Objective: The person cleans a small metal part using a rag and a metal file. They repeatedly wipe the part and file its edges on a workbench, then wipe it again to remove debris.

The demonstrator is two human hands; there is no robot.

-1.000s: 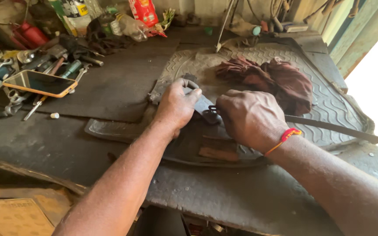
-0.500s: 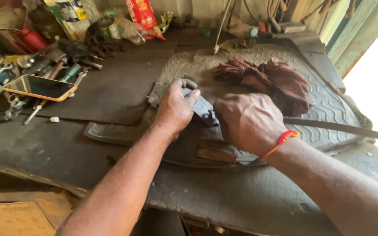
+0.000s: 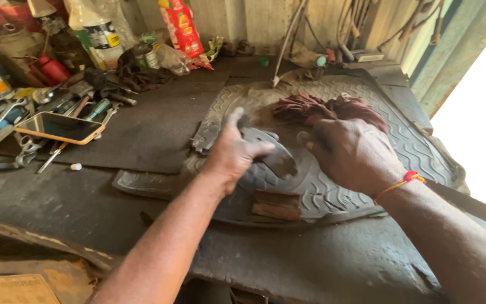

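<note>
A grey ribbed rubber mat (image 3: 412, 146) lies on the dark workbench. My left hand (image 3: 234, 149) presses down on a dark curved rubber piece (image 3: 277, 157) lying on the mat, thumb across it. My right hand (image 3: 352, 152), with a red and orange thread on the wrist, hovers over the mat just right of that piece, fingers curled; whether it holds anything is hidden. A crumpled dark red cloth (image 3: 324, 107) rests on the mat behind both hands. Two small brown blocks (image 3: 277, 204) sit at the mat's near edge.
A phone with an orange case (image 3: 60, 128) lies at left among wrenches and pliers (image 3: 7, 141). Bottles (image 3: 99, 31), a red packet (image 3: 182, 25) and cans stand along the back wall. A long flat strip (image 3: 473, 205) runs off to the right. Cardboard (image 3: 12, 287) lies below the bench.
The view has moved closer. My hands have spread apart: the left now presses the curved piece flat, and the right has shifted to the right and lifted off it.
</note>
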